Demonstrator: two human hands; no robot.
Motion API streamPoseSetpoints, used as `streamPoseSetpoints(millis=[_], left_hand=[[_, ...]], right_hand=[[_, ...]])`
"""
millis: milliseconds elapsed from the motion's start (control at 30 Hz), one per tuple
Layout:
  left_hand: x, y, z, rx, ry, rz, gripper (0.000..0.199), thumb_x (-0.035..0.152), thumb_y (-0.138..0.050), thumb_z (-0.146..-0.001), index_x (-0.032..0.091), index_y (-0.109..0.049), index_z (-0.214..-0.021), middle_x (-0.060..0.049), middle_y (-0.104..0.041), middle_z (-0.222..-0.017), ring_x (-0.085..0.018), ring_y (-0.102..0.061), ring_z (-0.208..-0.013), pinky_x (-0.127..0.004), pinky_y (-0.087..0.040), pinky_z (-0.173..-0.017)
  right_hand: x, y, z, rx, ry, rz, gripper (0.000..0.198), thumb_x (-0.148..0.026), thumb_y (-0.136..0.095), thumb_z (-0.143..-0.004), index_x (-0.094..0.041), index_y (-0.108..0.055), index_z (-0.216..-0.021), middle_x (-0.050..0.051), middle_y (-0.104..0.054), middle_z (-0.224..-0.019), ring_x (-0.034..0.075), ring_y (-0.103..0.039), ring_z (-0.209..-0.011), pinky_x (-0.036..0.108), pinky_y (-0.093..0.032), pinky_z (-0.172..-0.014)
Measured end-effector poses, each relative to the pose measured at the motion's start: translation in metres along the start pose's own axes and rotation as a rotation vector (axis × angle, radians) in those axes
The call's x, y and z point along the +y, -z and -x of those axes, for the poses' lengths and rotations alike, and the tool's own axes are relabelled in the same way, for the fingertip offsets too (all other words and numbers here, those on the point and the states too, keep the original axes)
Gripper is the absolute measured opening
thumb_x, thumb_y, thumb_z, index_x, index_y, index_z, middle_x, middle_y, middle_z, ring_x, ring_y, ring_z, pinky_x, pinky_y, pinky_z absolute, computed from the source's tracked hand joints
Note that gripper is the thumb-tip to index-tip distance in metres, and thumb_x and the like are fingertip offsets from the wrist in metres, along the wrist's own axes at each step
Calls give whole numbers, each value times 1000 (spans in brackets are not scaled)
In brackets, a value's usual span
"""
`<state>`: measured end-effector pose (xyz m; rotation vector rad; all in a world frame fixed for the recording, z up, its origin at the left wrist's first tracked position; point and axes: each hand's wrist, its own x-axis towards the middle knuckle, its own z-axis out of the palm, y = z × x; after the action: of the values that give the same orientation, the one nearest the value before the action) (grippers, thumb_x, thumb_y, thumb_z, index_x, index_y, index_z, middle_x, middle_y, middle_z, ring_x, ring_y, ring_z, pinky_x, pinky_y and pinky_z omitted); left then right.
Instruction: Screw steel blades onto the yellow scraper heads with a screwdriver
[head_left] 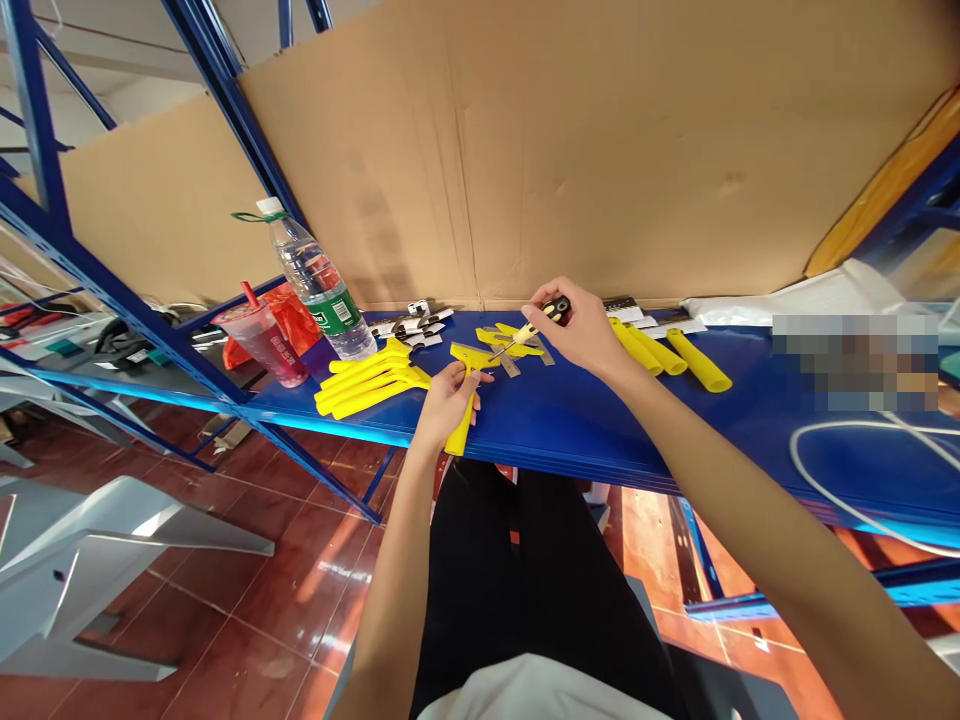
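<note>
My left hand (445, 400) is closed around a yellow scraper (459, 434), its handle pointing toward me and its wide head away. In my right hand (583, 322) is a screwdriver (531, 328) with a pale yellow and black handle. The shaft slants down left, its tip at the scraper's head; whether it sits in a screw is too small to tell. Just behind lie loose yellow head pieces (525, 350) and flat metal blades (510, 367). Several yellow scrapers (367, 388) are piled left of my left hand. Separate yellow handle tubes (699, 360) lie right of my right hand.
The blue shelf (570, 420) backs onto a cardboard sheet (570, 150). A water bottle (334, 308), a red-straw cup (271, 345) and a red bag (291, 318) stand left. At right are a white package (787, 290) and a white cable (799, 470). Black-and-white packets (412, 325) lie behind.
</note>
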<state>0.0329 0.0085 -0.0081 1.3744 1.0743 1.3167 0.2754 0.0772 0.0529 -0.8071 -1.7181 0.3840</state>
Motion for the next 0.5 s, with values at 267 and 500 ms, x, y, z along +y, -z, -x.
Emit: streamPoseSetpoints(millis=[267,500], left_hand=[[5,0,2,-9,11,28,38,50,-83,-97,19,-62,-100,-16,-82,-125,-8,-56,-58,-21,-50,-41],[5,-1,2,-63,6,28,37,46,-84,-95,20,-58,-95,-17,-83,-121,-8,-58,-58,-22,-48,-40]], right_hand=[[9,-2,-5,171,18,-15,19,-40,-80,-93,-27,-67,-98,1,-70,-90,20,-60,-76,35,-50,-67],[1,-6,-2,164,29,-70,27,-52,-79,-98,-28,-66,-101,2,-71,-94,21,-62,-80,36,-56,-72]])
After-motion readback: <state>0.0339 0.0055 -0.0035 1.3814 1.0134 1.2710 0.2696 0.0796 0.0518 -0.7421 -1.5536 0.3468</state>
